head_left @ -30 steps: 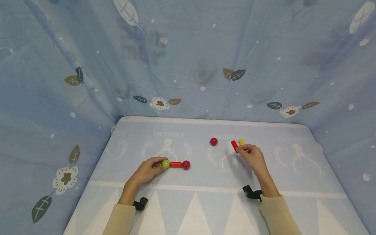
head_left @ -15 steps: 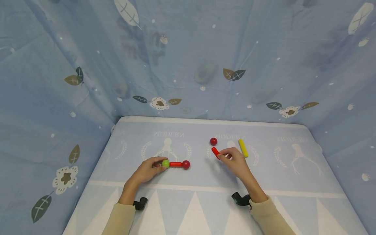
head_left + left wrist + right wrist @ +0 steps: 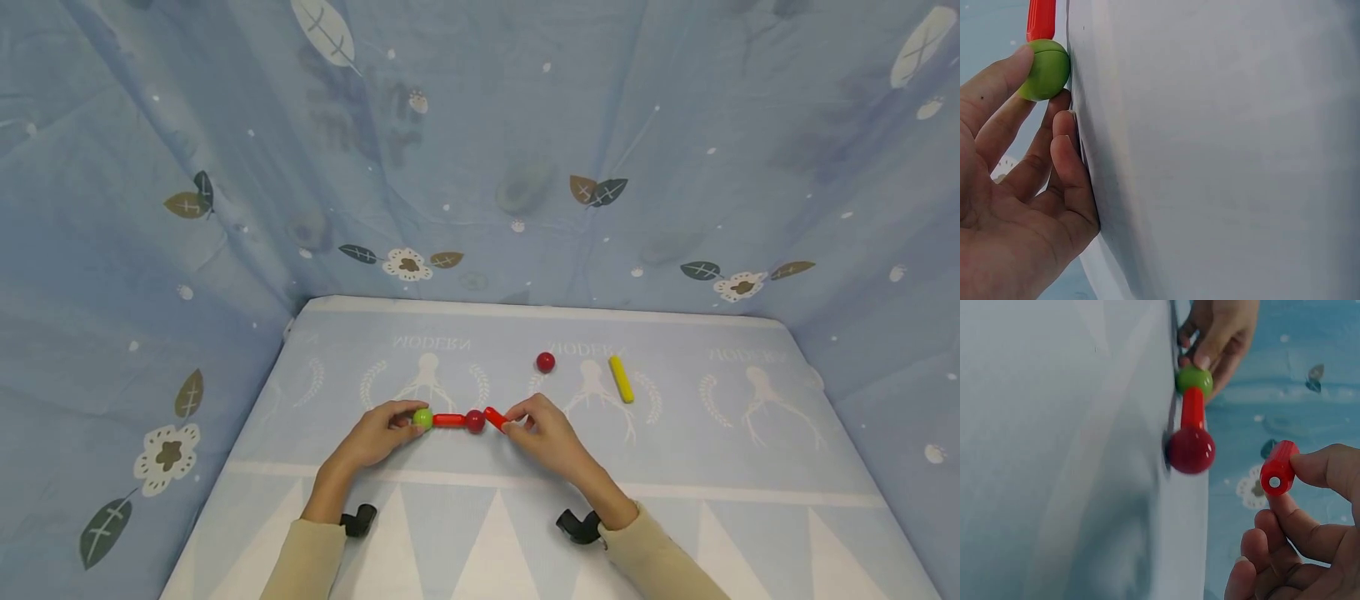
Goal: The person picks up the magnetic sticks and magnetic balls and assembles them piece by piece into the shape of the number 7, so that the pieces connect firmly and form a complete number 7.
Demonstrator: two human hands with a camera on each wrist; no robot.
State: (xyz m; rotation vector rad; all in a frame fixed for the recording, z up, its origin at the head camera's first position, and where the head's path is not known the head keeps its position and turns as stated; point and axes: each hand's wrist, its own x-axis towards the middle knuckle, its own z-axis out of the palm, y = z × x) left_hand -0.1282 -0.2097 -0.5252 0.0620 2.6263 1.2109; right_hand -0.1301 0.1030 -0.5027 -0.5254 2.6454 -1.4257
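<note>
My left hand point(image 3: 386, 435) pinches a green ball point(image 3: 423, 418) at the left end of a joined piece lying on the table. A red rod point(image 3: 449, 421) links that ball to a dark red ball point(image 3: 475, 422). Between thumb and fingertip, my right hand point(image 3: 551, 437) holds a second red rod point(image 3: 1280, 467), slanted close to the dark red ball. In the right wrist view, a pale round spot shows on this rod's end, and the rod looks apart from the ball. The left wrist view shows the green ball point(image 3: 1046, 70) under my thumb.
Another dark red ball point(image 3: 545, 362) lies farther back on the table point(image 3: 480, 500). To its right is a yellow rod point(image 3: 621, 379). Blue patterned cloth point(image 3: 480, 150) rises behind and at both sides of the table.
My right hand has carried the red rod leftward and nearer, from beside the yellow rod to the joined piece. The yellow rod is uncovered now. My left hand has stayed put.
</note>
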